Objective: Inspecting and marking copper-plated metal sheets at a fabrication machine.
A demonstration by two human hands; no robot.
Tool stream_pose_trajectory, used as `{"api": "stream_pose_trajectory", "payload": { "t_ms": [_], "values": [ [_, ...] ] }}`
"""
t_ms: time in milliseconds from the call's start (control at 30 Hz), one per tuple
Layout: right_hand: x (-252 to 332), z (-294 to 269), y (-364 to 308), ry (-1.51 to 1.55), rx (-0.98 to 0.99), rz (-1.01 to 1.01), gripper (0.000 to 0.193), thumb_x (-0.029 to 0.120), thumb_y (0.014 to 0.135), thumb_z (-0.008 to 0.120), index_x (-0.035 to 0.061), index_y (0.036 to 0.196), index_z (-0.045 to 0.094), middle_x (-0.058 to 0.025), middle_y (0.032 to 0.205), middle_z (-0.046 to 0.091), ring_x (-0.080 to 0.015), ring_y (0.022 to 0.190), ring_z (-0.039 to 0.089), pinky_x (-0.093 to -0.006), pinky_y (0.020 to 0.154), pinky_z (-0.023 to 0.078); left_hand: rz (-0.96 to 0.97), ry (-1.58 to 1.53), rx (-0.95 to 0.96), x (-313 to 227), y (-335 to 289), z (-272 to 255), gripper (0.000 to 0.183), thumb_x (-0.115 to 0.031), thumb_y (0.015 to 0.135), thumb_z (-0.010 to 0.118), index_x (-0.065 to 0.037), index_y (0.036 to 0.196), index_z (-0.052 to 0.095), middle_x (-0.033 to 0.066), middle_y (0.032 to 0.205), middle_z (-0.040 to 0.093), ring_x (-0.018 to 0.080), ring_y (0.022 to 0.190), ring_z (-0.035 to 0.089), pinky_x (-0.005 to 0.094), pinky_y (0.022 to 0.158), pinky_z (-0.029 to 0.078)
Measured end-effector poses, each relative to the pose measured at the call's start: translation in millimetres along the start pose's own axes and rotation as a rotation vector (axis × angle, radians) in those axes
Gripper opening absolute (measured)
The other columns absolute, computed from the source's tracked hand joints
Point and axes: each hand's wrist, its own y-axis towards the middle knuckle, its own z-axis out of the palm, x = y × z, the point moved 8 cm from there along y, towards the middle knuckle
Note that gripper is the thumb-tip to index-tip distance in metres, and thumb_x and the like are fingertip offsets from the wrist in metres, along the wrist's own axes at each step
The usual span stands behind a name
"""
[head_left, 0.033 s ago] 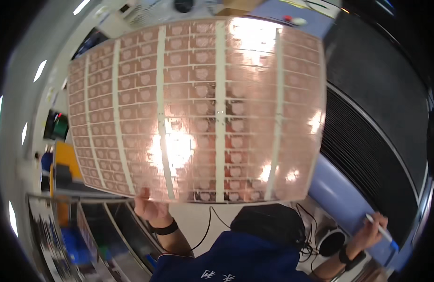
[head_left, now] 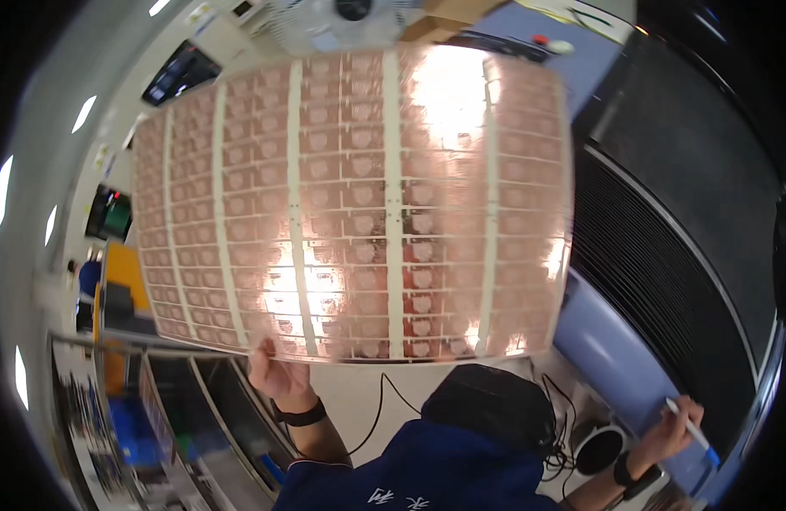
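1. Head view: we saw our left hand (head_left: 278, 375) pinching the lower edge of a large coppery panel (head_left: 350, 204), its fingertips lying over the near face.
2. The panel stretched up from that hand and well out to both sides, farther to the right; pale strips divided its rows of small rectangular units, and bright glare hid some of them.
3. Our right hand (head_left: 670, 430) was closed around a white pen (head_left: 698, 438) with a blue end, which slanted down and outward; this hand was well apart from the panel.
4. Just beside the right hand, on its inner side, we had a blue rounded ledge (head_left: 619, 332) that ran up toward the panel's right edge; beyond it, above the hand, lay a ribbed black surface (head_left: 648, 247).
5. Inward of the right hand, near it, stood a round black-topped object (head_left: 601, 447) with a pale rim.
6. To the left of our left hand was a rack (head_left: 197, 400) with dark slanted sections, and above that, a yellow object (head_left: 124, 272).
7. Between our hands, a thin black cable (head_left: 382, 400) curved across the pale floor.
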Motion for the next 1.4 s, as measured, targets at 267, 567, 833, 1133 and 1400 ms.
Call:
{"api": "stream_pose_trajectory", "payload": {
  "t_ms": [267,567,833,1133,1400],
  "values": [
    [-34.0,-12.3,21.9,0.118,0.07,0.054,0.013,0.016,0.102,0.053,0.004,0.096,0.052,-0.0083,0.095,0.049,-0.013,0.08,0.046,-0.0256,0.071,0.037,0.292,0.173,-0.296,-65.3,-79.5,-57.8,0.034,0.002,0.097,0.054,0.009,0.13,0.055,0.0258,0.124,0.066,0.0305,0.118,0.066,0.0501,0.104,0.054],
    [-35.3,-18.7,30.8,0.057,0.067,0.016,0.016,0.018,0.102,0.057,0.0013,0.1,0.056,-0.0103,0.097,0.056,-0.0139,0.082,0.053,-0.0256,0.072,0.041,0.141,0.437,-0.954,-66.7,-96.8,-229.8,0.017,-0.008,0.099,0.063,0.003,0.113,0.062,0.0095,0.108,0.069,0.0206,0.097,0.069,0.0364,0.093,0.061],
    [-17.4,-7.7,22.4,-0.008,0.08,0.0,0.017,0.018,0.104,0.054,0.0019,0.099,0.056,-0.0101,0.096,0.056,-0.0126,0.079,0.054,-0.0241,0.068,0.041,0.112,0.349,-1.14,-34.7,-119.6,-318.1,0.015,-0.008,0.102,0.058,0.002,0.114,0.06,0.0095,0.111,0.068,0.0187,0.097,0.07,0.0364,0.098,0.059],
    [-16.0,-7.9,19.3,-0.1,0.04,0.035,0.017,0.018,0.103,0.054,0.0029,0.096,0.055,-0.009,0.095,0.057,-0.0116,0.074,0.053,-0.0235,0.065,0.04,-0.059,0.268,-1.239,6.6,-159.5,-406.9,0.025,-0.008,0.104,0.053,0.007,0.124,0.05,0.0159,0.124,0.061,0.0285,0.114,0.064,0.0363,0.106,0.055],
    [-13.8,-14.2,16.1,-0.143,0.001,0.033,0.019,0.021,0.102,0.057,0.0037,0.094,0.056,-0.008,0.092,0.057,-0.0102,0.073,0.053,-0.0224,0.062,0.039,-0.841,1.478,-1.187,-12.9,-149.5,-344.1,0.052,-0.047,0.093,0.069,0.003,0.107,0.067,0.0183,0.091,0.073,0.0251,0.082,0.072,0.0356,0.069,0.057]
  ]
}}
